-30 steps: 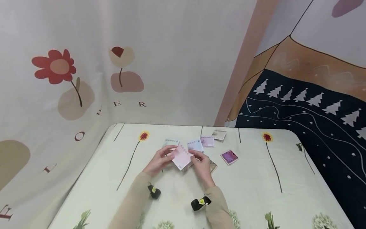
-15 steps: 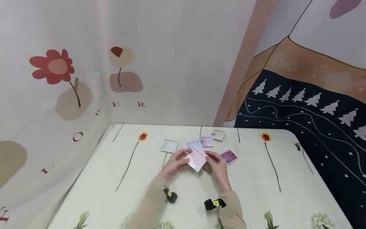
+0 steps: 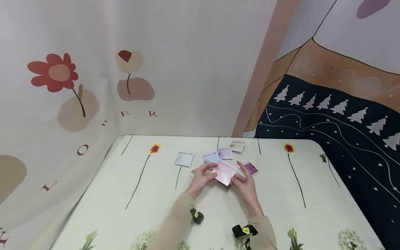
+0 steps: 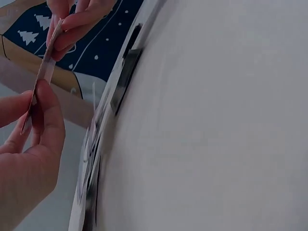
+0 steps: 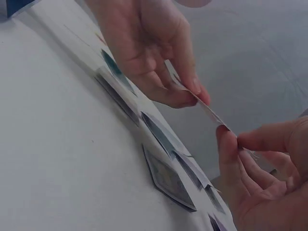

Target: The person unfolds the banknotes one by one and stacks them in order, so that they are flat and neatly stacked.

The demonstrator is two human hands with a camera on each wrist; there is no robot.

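Pink note (image 3: 225, 172), perhaps folded, between both hands (image 3: 200, 180) (image 3: 247, 188), pinched at opposite sides by each.

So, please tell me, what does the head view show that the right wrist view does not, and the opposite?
Only the head view: the red printed flower on the wall cloth, the white printed trees, and the printed face of the pink note.

Only the right wrist view: that same note nearly edge-on, as a thin strip, and the paper notes from a low, slanted angle.

Both: the left hand and right hand holding the note, with other notes lying on the table.
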